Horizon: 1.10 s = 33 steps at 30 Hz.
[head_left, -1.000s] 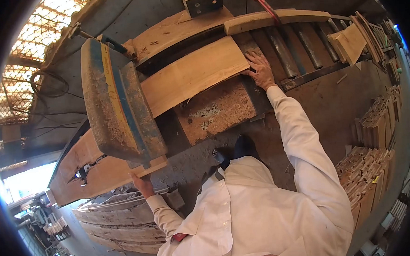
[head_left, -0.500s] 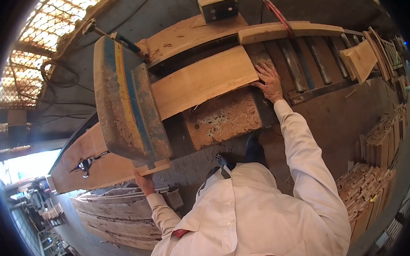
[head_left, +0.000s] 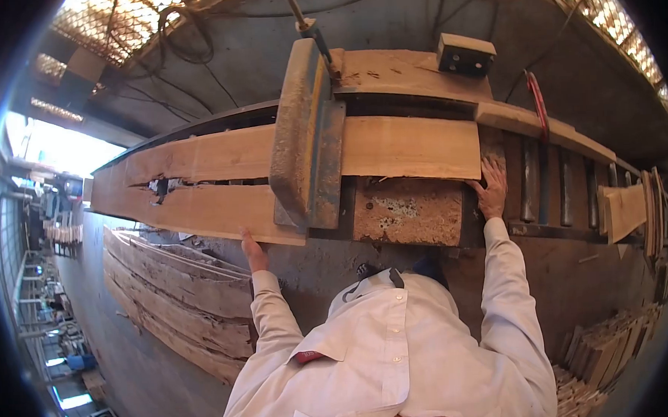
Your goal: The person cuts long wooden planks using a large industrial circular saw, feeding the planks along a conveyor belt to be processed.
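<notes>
The board [head_left: 413, 145] lies flat on the surface [head_left: 424, 227], running lengthwise under the machine's head [head_left: 297, 135]. To the right of the head it is one plain piece with a squared end; to the left, a far strip [head_left: 198, 158] and a near strip [head_left: 215, 214] lie side by side, with a dark slit between them and a ragged hole [head_left: 162, 188] toward the left. The head hides how the strips meet the board.

The left hand [head_left: 254, 251] grips the near strip by its near edge, just left of the head, thumb up and the other fingers mostly out of sight. The right hand [head_left: 491, 190] is open, fingers spread, against the board's right end at the near corner.

Sawdust coats the surface in front of the board. Along the far side runs a wooden rail [head_left: 547, 128], with a red bar [head_left: 537, 106] standing against it. Rollers [head_left: 530, 181] continue to the right. Rough slabs [head_left: 181, 290] are piled at lower left; stacked wood [head_left: 605, 349] is at lower right.
</notes>
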{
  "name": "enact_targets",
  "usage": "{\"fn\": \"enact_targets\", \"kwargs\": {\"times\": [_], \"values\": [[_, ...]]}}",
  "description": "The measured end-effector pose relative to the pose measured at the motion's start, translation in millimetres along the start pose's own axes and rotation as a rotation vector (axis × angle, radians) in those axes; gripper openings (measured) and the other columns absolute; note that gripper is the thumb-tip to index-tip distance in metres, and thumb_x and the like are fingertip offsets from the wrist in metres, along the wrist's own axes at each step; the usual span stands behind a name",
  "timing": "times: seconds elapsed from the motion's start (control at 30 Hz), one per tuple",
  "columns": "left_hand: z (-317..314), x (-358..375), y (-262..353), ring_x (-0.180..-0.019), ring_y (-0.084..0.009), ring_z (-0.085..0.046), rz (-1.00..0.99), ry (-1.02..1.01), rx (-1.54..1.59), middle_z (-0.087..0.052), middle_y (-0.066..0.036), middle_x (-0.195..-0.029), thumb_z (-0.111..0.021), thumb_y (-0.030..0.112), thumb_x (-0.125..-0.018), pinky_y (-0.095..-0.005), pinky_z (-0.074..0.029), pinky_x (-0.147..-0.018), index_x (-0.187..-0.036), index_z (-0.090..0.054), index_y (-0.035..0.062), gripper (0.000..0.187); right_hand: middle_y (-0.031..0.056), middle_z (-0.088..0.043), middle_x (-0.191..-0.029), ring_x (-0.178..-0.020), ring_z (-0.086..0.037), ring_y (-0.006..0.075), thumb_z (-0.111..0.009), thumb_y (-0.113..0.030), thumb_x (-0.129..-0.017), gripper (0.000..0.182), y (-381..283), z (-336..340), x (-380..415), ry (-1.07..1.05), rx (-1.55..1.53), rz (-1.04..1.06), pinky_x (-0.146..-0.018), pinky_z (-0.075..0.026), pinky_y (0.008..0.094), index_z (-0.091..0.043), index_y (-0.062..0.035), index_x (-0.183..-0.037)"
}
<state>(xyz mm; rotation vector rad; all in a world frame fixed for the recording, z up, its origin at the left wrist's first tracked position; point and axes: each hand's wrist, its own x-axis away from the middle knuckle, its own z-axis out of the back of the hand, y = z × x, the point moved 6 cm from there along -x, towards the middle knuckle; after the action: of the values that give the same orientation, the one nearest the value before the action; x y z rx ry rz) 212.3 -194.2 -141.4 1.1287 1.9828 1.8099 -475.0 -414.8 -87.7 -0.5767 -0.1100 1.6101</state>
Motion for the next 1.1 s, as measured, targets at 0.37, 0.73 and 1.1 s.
{"fn": "enact_targets", "kwargs": {"times": [0.37,0.73,1.1], "values": [[16,-14,-11,-0.115,-0.024,-0.057,-0.124,0.044,-0.103,-0.058,-0.016,-0.131,-0.046,0.059,-0.102,-0.0356,-0.045,-0.098,-0.134,-0.051,-0.0104,0.076,0.0055,-0.052,-0.149,-0.145,-0.037,0.0256,-0.069,-0.053,-0.086,0.069,-10,3,1,-0.002,0.028,0.022,-0.124,-0.02,0.0435,-0.056,-0.0121,-0.141],[42,-58,-58,-0.077,-0.0239,-0.071,-0.086,0.105,-0.082,-0.071,-0.013,-0.098,-0.048,0.059,-0.1,-0.0405,-0.06,-0.067,-0.112,-0.065,-0.0026,0.065,0.0139,-0.057,-0.143,-0.139,-0.043,0.0354,-0.067,-0.031,-0.091,0.051,-15,3,2,0.053,-0.077,0.186,-0.119,-0.029,0.0451,-0.06,-0.0038,-0.133],[12,-31,-39,-0.104,-0.0478,-0.064,-0.104,0.647,-0.375,-0.067,-0.033,-0.108,-0.048,0.064,-0.095,-0.0485,-0.048,-0.091,-0.109,-0.066,-0.0099,0.077,0.0163,-0.061,-0.128,-0.115,-0.058,0.0262,-0.069,-0.024,-0.096,0.047,-11,5,59,0.024,-0.564,-0.25,-0.101,-0.046,0.0378,-0.058,0.0004,-0.134]]}}
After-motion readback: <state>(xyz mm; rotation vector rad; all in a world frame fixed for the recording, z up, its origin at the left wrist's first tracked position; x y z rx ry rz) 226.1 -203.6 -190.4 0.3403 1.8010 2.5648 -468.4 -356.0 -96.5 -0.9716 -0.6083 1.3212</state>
